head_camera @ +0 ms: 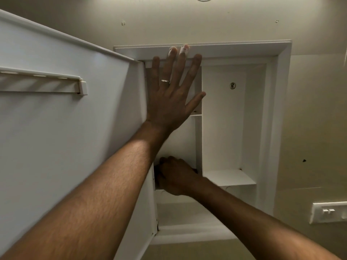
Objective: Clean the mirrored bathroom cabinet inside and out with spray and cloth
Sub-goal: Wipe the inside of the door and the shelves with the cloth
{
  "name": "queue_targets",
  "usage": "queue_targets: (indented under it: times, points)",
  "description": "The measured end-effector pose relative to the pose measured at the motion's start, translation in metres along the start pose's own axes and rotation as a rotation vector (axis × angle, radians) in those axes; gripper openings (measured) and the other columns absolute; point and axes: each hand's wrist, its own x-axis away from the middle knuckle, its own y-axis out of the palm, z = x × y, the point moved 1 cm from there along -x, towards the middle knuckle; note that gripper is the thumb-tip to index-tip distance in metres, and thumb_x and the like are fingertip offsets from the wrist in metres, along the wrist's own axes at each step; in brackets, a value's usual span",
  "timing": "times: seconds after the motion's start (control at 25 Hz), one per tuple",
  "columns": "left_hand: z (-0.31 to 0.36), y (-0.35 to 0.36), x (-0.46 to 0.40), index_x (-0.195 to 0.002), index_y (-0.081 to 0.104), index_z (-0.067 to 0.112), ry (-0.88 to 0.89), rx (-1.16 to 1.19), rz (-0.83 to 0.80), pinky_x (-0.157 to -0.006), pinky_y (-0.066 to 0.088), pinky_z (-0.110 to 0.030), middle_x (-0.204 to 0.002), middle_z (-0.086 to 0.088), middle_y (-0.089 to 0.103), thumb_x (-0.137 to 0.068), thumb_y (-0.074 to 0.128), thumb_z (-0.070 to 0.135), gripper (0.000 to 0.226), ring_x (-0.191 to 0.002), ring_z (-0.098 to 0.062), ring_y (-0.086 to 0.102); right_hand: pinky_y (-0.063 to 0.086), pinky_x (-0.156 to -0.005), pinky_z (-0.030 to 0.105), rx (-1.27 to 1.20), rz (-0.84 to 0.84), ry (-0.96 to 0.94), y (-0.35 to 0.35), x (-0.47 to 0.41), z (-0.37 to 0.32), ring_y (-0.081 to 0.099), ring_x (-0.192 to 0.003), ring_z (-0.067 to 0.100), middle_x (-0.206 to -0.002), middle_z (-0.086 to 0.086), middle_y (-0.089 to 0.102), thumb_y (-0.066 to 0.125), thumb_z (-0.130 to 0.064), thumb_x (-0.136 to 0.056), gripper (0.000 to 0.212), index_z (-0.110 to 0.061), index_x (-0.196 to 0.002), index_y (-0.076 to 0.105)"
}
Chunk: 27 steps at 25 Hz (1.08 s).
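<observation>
Brace the left hand (169, 98) flat, fingers spread, on the open cabinet (281, 109) frame. Right hand (176, 177) works the shadowed lower-left compartment; its grip cannot be determined. Wipe corners thoroughly.

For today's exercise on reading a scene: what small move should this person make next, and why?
Probably sweep the right hand along the lower left compartment of the open white recessed wall cabinet. That hand is curled low inside, whether round a cloth I cannot tell, while the flat left hand braces on the top frame.
</observation>
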Motion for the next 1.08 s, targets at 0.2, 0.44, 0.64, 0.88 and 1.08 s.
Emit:
queue_targets:
  times: [0.2, 0.44, 0.64, 0.88, 1.08]
  points:
    - [0.001, 0.004, 0.007, -0.163, 0.023, 0.020, -0.024, 0.025, -0.020, -0.123, 0.011, -0.063, -0.170, -0.013, 0.019, -0.104, 0.029, 0.059, 0.071, -0.157, -0.036, 0.015, 0.052, -0.092, 0.048, -0.108, -0.070, 0.030, -0.004, 0.004, 0.003, 0.058, -0.100, 0.028, -0.115, 0.008, 0.060, 0.037, -0.034, -0.107, 0.035, -0.024, -0.123, 0.066]
    - [0.005, 0.009, 0.018, -0.163, 0.020, 0.015, -0.057, 0.049, -0.034, -0.124, 0.010, -0.062, -0.170, -0.014, 0.015, -0.102, 0.035, 0.054, 0.074, -0.158, -0.035, 0.011, 0.051, -0.089, 0.045, -0.127, 0.015, -0.033, -0.001, 0.030, 0.001, 0.057, -0.101, 0.030, -0.115, 0.009, 0.060, 0.042, -0.027, -0.105, 0.032, -0.023, -0.129, 0.062]
    - [0.005, 0.007, 0.018, -0.163, 0.020, 0.014, -0.051, 0.058, -0.046, -0.124, 0.008, -0.061, -0.170, -0.014, 0.015, -0.102, 0.036, 0.054, 0.075, -0.158, -0.034, 0.010, 0.055, -0.086, 0.046, -0.146, -0.047, -0.040, -0.020, 0.050, -0.002, 0.061, -0.100, 0.025, -0.115, 0.007, 0.062, 0.046, -0.024, -0.105, 0.033, -0.024, -0.133, 0.063]
    - [0.005, 0.005, 0.016, -0.163, 0.022, 0.014, -0.052, 0.065, -0.046, -0.125, 0.007, -0.061, -0.170, -0.014, 0.016, -0.101, 0.039, 0.053, 0.075, -0.158, -0.034, 0.011, 0.059, -0.095, 0.040, -0.387, 0.203, 0.095, -0.048, 0.032, 0.007, 0.071, -0.103, 0.019, -0.122, 0.008, 0.068, 0.058, -0.011, -0.101, 0.028, -0.016, -0.126, 0.069]
    - [0.005, 0.008, 0.018, -0.163, 0.023, 0.015, -0.050, 0.071, -0.053, -0.123, 0.011, -0.062, -0.170, -0.013, 0.017, -0.100, 0.040, 0.053, 0.076, -0.158, -0.034, 0.011, 0.055, -0.095, 0.047, -0.092, 0.132, 0.026, -0.015, 0.000, -0.009, 0.065, -0.105, 0.030, -0.116, 0.011, 0.069, 0.063, -0.023, -0.100, 0.020, -0.015, -0.116, 0.070]
